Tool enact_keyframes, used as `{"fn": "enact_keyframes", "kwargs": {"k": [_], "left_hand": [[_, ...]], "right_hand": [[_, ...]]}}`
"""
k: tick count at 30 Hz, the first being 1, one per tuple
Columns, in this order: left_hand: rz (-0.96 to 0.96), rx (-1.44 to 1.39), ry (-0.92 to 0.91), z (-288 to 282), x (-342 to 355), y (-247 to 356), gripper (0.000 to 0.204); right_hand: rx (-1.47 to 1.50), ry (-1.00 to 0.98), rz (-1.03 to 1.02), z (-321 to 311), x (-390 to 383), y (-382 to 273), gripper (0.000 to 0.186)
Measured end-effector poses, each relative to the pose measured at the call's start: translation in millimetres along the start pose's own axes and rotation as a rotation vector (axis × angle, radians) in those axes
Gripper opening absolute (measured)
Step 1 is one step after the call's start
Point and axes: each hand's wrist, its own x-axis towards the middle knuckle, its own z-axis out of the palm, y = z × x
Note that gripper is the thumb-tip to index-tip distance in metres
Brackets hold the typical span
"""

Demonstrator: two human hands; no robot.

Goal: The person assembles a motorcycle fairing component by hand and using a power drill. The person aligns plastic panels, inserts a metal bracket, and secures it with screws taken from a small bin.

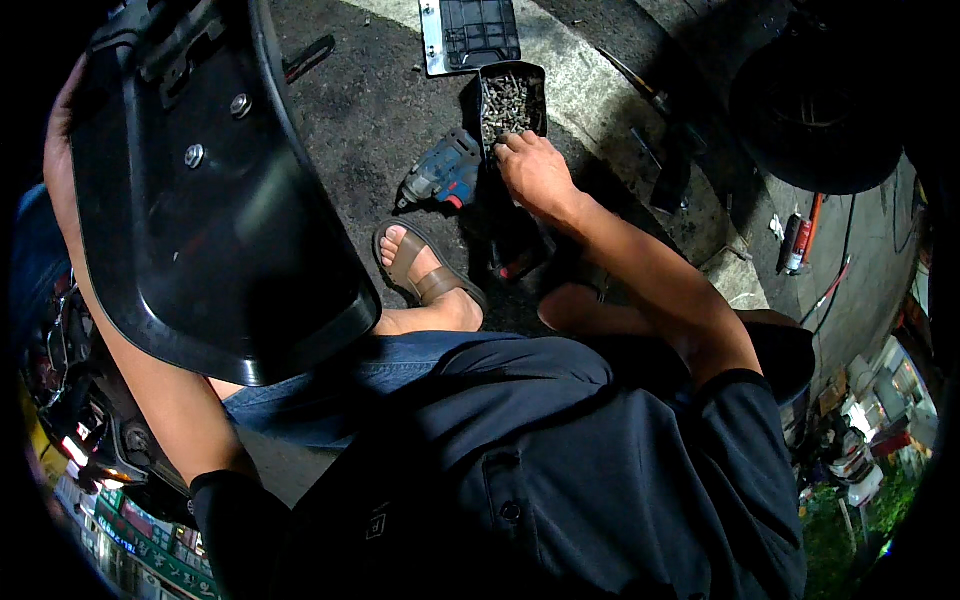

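Note:
My right hand (535,170) reaches forward over a small black box (512,100) full of loose metal screws, and its fingertips dip into the screws at the near end. I cannot see whether they pinch one. My left forearm runs up the left edge of a large glossy black plastic panel (210,190) with two bolts in it, held raised in front of me. My left hand (62,130) is mostly hidden behind the panel's left edge, gripping it.
A blue cordless drill (445,175) lies on the asphalt left of the screw box. A black ribbed lid (470,30) lies beyond it. My sandalled foot (425,270) is planted below the drill. A tyre (815,110) and a red tube (795,245) lie right.

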Motion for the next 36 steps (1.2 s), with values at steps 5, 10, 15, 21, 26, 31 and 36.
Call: {"fn": "enact_keyframes", "kwargs": {"k": [5,10,15,21,26,31,36], "left_hand": [[-0.077,-0.170,-0.007,-2,2,-2,0.035],[0.026,-0.007,-0.027,-6,5,-14,0.036],[0.039,-0.013,-0.084,-4,5,-7,0.038],[-0.090,-0.203,0.002,5,-3,10,0.036],[-0.053,-0.101,-0.005,-1,1,-7,0.035],[-0.047,-0.015,0.012,-2,4,-5,0.035],[-0.074,0.055,0.021,6,4,-1,0.034]], "right_hand": [[0.008,0.126,-0.042,4,-9,-1,0.014],[0.038,0.077,0.006,4,-3,7,0.012],[0.021,-0.010,0.135,-6,30,27,0.010],[0.005,-0.049,0.169,3,44,28,0.008],[0.201,0.074,0.148,-6,11,19,0.016],[1.416,0.069,0.688,10,-16,-5,0.014],[1.766,0.174,0.800,-3,-12,-12,0.012]]}}
